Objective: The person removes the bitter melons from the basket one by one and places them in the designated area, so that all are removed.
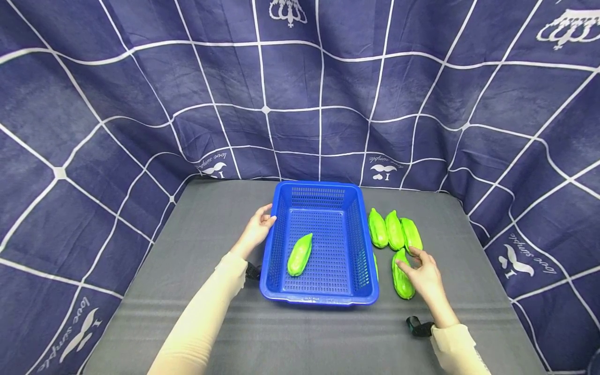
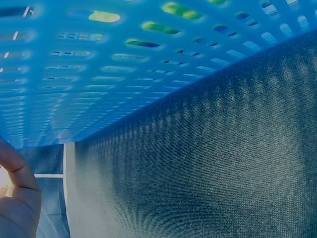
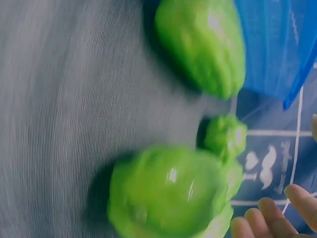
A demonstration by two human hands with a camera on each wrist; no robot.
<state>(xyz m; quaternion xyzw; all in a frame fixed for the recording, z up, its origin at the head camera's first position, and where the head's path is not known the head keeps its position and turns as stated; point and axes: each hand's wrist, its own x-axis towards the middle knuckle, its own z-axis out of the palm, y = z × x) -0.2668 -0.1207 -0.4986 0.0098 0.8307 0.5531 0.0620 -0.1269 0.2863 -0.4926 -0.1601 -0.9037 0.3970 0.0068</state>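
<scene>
A blue perforated plastic basket (image 1: 319,300) sits on the grey table, with one light green bitter melon (image 1: 300,255) lying in its left half. At the basket's left rim is my left hand (image 1: 256,227), thumb and fingertips against or very near the edge; a bent digit shows in the left wrist view. My right hand (image 1: 425,273) hovers with parted fingers over a bitter melon (image 1: 403,281) right of the basket. Fingers (image 3: 270,218) appear apart from the nearest melon (image 3: 168,193) in the right wrist view.
Beyond my right hand, three bitter melons (image 1: 395,230) lie side by side. Another bitter melon (image 3: 203,44) rests close along the basket's right wall, mostly hidden in the head view. A blue checked curtain (image 1: 319,130) hangs behind the table (image 1: 290,344).
</scene>
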